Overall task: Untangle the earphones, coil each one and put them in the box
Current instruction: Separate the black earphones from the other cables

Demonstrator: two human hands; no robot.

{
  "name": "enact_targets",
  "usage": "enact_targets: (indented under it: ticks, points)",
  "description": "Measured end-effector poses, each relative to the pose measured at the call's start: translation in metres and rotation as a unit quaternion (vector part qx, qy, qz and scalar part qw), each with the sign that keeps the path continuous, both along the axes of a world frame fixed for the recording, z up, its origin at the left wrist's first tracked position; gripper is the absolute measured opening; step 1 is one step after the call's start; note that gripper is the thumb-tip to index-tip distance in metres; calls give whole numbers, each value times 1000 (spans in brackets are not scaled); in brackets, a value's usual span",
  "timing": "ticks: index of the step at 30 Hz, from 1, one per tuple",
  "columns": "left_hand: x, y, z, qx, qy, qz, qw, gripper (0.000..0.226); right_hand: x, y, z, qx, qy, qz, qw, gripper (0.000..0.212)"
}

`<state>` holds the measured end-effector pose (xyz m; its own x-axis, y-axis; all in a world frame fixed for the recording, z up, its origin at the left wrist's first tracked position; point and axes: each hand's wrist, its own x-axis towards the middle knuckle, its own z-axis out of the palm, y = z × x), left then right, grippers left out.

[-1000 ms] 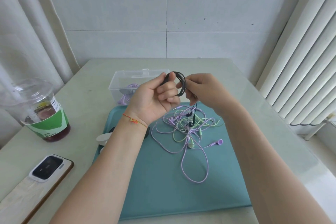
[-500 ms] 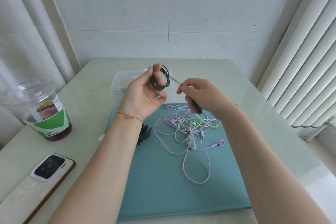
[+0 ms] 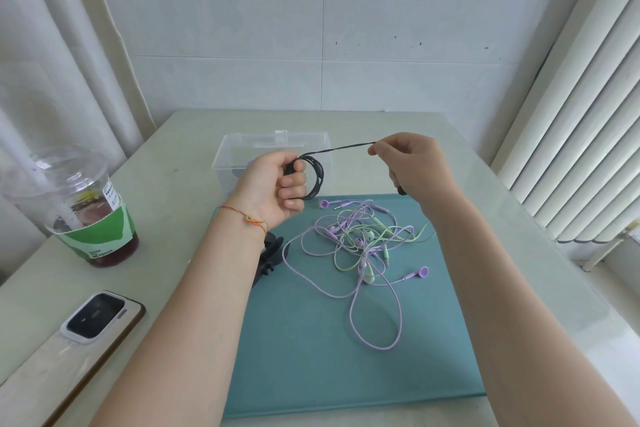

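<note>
The black earphone is a coil on the left hand, fingers curled thru it, up over the box. The right hand pinches its loose end tight w/ fingertips. A hard pull could pop the loops off. The purple & green tangle lies on the teal mat, below. A black clip, a drink cup & a phone sit left, out of the way.

The green sleeve on the plastic cup carries small pale lettering, too blurred to read. A white sticker on the cup's side bears tiny print, also illegible. Nothing else shows writing.
</note>
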<state>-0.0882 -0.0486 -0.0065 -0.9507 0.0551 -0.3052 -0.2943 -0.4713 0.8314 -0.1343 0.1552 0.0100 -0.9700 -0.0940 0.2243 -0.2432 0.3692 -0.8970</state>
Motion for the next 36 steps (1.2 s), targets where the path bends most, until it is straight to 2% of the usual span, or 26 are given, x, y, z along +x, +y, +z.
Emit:
enact_targets:
  ticks: [3,6,10,15,19,23,28,32,36]
  points:
    - [1,2,2,-12,2,-23,1000,31,-5,5,-3,29,3,-15,999,17]
    - [3,6,3,86,14,-40,995,33,-6,3,-6,80,-10,-17,997,16]
    - [1,10,3,194,37,0,980,31,4,-7,-6,224,3,48,974,15]
    - [-5,7,0,206,37,73,975,27,14,-20,-6,278,7,114,954,13]
    - [-5,7,-2,190,48,92,976,25,20,-26,-6,301,8,152,941,16]
    - [-2,12,0,122,71,84,986,21,25,-32,-6,340,9,191,921,23]
    - [0,23,-2,-52,100,112,987,23,30,-36,-3,366,29,193,910,28]
    - [1,32,-8,-240,153,145,947,22,34,-38,2,373,59,189,906,26]
    - [-1,37,-13,-350,163,95,918,24,35,-36,6,324,85,193,922,17]
